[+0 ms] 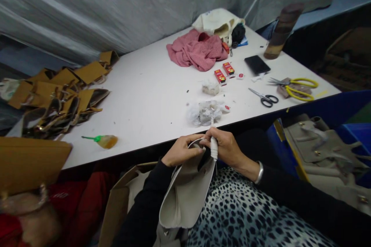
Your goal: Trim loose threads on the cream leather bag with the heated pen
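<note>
A beige handbag [185,204] lies tilted across my lap, its opening towards me. My left hand [184,149] is closed on its upper edge, thumb on the inside. Closed round a pale wrapped handle [213,149] at the bag's top right is my right hand [227,148], with a metal bangle on its wrist. Both hands' fingertips come close together at the rim, and what lies between them is too small to make out. Just beyond, on the table's near edge, sits a crumpled clear plastic bag [207,112] with pale contents.
On the white table [145,92] lie black-handled scissors [265,97], yellow-handled scissors [298,87], small red boxes [220,77], a phone [257,64], pink cloth [197,50] and an amber squeeze bottle [106,141]. Brown bags [84,73] crowd the left; a blue crate [355,133] with beige bags stands right.
</note>
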`<state>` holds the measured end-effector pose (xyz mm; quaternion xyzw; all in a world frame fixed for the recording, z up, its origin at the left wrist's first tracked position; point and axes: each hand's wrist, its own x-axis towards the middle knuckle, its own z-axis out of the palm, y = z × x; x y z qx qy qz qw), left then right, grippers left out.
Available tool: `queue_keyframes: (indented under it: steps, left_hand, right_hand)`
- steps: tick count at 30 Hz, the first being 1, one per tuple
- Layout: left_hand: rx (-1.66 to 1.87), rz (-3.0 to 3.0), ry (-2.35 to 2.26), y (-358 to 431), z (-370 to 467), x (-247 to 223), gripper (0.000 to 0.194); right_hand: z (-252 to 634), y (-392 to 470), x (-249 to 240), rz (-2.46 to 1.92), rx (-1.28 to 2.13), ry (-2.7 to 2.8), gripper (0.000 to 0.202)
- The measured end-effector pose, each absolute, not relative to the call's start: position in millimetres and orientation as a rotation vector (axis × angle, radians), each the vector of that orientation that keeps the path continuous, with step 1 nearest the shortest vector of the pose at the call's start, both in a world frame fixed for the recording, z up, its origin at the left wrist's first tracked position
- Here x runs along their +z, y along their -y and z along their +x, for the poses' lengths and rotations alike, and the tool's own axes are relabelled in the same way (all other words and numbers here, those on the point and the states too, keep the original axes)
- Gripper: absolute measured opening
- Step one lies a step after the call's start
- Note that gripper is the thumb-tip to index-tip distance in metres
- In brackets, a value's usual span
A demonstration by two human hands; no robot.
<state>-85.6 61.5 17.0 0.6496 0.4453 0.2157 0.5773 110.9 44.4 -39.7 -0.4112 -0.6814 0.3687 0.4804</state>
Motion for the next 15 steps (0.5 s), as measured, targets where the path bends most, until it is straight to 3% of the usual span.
queue_keyframes:
  steps: [12,15]
  left_hand:
    - [0.760,1.449,-1.448,-55.7,-69.6,-27.8,0.022]
    - [0.873,1.381,-1.518,-57.2,-107.5,-19.4,0.018]
  right_hand:
    - [124.5,-53.8,-46.6,-1.136,0.872,1.412,0.013]
    - [144.0,-56.5,-42.1,-1.162,0.834,1.268,0.024]
